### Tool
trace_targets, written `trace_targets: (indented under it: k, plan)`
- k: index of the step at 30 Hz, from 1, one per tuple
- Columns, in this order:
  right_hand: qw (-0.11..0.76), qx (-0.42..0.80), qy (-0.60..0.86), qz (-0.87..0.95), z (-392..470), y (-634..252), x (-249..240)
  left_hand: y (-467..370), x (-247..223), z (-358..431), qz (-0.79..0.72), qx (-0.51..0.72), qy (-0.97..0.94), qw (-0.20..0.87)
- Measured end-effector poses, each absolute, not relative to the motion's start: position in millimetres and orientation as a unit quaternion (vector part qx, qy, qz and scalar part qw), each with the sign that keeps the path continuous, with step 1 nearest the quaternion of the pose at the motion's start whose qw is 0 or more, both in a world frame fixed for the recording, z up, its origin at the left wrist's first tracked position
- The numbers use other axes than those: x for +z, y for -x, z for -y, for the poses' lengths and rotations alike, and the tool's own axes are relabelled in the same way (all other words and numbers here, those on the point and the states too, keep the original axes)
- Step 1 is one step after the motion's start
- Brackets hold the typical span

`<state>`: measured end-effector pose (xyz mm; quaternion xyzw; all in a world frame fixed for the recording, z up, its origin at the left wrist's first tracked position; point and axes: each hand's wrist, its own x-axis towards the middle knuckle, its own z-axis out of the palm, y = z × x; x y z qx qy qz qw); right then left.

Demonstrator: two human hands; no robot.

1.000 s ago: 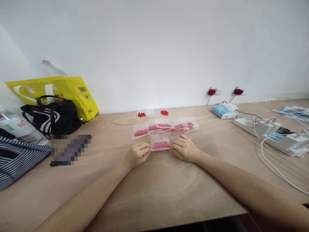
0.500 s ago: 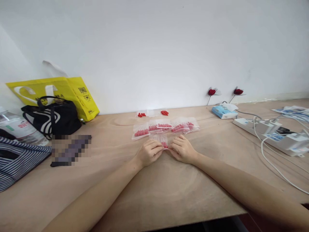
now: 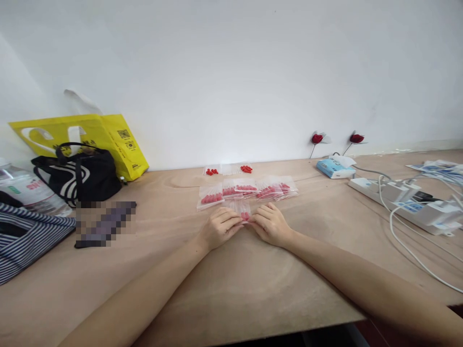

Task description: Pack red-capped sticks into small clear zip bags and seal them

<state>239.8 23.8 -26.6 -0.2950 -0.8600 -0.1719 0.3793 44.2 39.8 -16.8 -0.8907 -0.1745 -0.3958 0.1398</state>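
My left hand and my right hand meet fingertip to fingertip on a small clear zip bag of red pieces, which lies flat on the wooden table. Both hands pinch its near edge and cover most of it. Just behind it lies a row of several similar filled bags. Further back, near the wall, sit two small heaps of loose red pieces and an empty clear bag.
At the left stand a black striped handbag, a yellow bag, a water bottle and striped cloth. At the right lie a tissue pack, power strips with cables and two red flowers.
My hands have slid together from the bag's two ends to its middle, along the near edge. They now hide most of the bag, which has stayed in place.
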Motion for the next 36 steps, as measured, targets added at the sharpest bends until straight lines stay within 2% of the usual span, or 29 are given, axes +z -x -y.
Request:
trace_targets:
  k: [14, 23, 36]
  plan:
    - [0.368, -0.21, 0.272, 0.864, -26.6, -244.3, -24.7, -41.2, -14.9, -40.0, 0.124, -0.408, 0.894, 0.14]
    - [0.399, -0.226, 0.254, 0.852, -25.1, -241.1, -24.6, -45.0, -15.6, -40.7, 0.102, -0.428, 0.887, 0.136]
    - [0.392, -0.214, 0.269, 0.853, -27.3, -242.4, -26.0, -40.5, -14.3, -39.3, 0.137, -0.414, 0.89, 0.136]
